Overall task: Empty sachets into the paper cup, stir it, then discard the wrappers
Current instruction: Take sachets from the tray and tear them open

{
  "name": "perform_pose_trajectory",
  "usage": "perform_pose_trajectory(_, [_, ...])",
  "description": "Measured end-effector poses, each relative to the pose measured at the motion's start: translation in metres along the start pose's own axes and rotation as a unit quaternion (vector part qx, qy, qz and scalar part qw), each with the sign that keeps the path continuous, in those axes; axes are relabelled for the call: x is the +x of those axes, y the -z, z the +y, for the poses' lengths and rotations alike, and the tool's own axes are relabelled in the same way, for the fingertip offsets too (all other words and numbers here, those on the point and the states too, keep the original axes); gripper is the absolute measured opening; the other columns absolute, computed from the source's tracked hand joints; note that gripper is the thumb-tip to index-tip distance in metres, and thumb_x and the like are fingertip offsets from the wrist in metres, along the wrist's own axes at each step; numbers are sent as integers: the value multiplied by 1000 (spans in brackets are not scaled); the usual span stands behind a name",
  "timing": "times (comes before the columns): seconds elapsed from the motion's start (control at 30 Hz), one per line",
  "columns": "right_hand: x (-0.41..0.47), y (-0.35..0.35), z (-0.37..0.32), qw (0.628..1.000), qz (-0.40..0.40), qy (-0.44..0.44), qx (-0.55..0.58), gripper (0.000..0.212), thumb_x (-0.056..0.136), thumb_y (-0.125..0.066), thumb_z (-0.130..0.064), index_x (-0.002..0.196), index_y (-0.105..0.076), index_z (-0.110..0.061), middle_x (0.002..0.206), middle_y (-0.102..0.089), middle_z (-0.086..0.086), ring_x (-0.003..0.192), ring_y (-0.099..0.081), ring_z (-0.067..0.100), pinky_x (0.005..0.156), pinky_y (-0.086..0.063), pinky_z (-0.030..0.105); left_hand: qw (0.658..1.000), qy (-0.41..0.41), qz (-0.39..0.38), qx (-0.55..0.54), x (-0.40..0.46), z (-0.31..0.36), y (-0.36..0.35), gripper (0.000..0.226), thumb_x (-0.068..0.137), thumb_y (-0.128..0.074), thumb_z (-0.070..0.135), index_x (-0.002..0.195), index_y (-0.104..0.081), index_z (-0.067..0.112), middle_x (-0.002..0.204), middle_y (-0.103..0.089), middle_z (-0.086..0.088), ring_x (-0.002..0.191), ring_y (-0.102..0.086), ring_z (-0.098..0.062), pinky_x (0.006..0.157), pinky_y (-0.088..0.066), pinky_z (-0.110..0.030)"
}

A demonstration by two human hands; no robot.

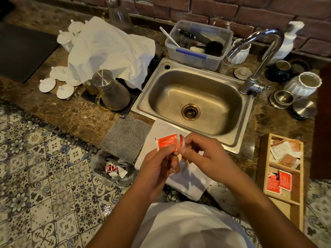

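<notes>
we've got the sachet [167, 144] in both hands over the towel [188, 181], just in front of the sink [232, 140]. left hand [157, 169] pinches its body, right hand [200, 154] pinches the right end, prob mid-tear. long axis runs left-right btw them. cup not in view; bin [112, 169] down-left, nearer our left hand

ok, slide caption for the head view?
Both hands tear an orange sachet over the white cloth beside the sink.
</notes>
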State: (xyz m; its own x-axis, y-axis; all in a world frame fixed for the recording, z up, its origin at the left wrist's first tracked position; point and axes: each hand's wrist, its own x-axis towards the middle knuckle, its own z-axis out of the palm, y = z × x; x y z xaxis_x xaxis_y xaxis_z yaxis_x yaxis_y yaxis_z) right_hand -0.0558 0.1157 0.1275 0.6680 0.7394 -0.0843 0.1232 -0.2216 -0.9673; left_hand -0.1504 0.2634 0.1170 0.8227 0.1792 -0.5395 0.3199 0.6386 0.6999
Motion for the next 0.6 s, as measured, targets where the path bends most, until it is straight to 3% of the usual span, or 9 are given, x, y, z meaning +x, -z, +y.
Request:
perform_pose_trajectory(0.1, [7,8,4,991,-81,-66,79,19,96,-66,-25,89,-64,-7,71,-70,5,66,-64,22,68,-54,46,1000,-8,5,20,1,0,0,18,84,-68,22,72,-65,10,54,-52,-5,48,-46,-15,56,-43,-28])
perform_pose_trajectory(0.2, [14,13,6,990,-106,-61,68,15,97,-66,-19,84,-63,-12,68,-68,5,64,-61,18,65,-51,38,998,-20,40,54,2,-1,-2,23,88,-68,18,65,-66,15,51,-49,-3,46,-43,-13,56,-38,-29])
perform_pose_trajectory(0.3, [19,10,10,995,-77,-40,45,15,96,-68,-16,82,-62,-14,66,-60,1,63,-57,11,63,-47,29,993,-41,82,80,6,-2,-1,33,94,-62,11,61,-67,17,52,-51,-3,46,-44,-12,55,-38,-28])
perform_pose_trajectory(0.4, [25,0,20,999,-39,-25,-19,14,94,-68,-18,83,-60,-14,70,-57,7,65,-50,9,62,-42,28,984,-58,129,104,11,-5,-3,24,95,-61,14,74,-71,10,56,-58,-4,49,-49,-14,55,-42,-26])
perform_pose_trajectory(0.5, [25,-13,29,996,20,-26,-86,15,95,-67,-17,82,-59,-18,70,-57,0,63,-48,9,60,-41,29,979,-44,183,74,17,-14,-5,21,94,-63,14,77,-73,8,59,-62,-6,51,-52,-17,55,-42,-29])
perform_pose_trajectory(0.6, [19,-35,31,991,101,-60,-66,14,95,-65,-16,82,-59,-16,69,-59,0,63,-50,9,60,-43,28,975,-39,218,32,21,-20,-9,22,94,-63,12,74,-71,9,57,-60,-5,49,-50,-16,52,-39,-28])
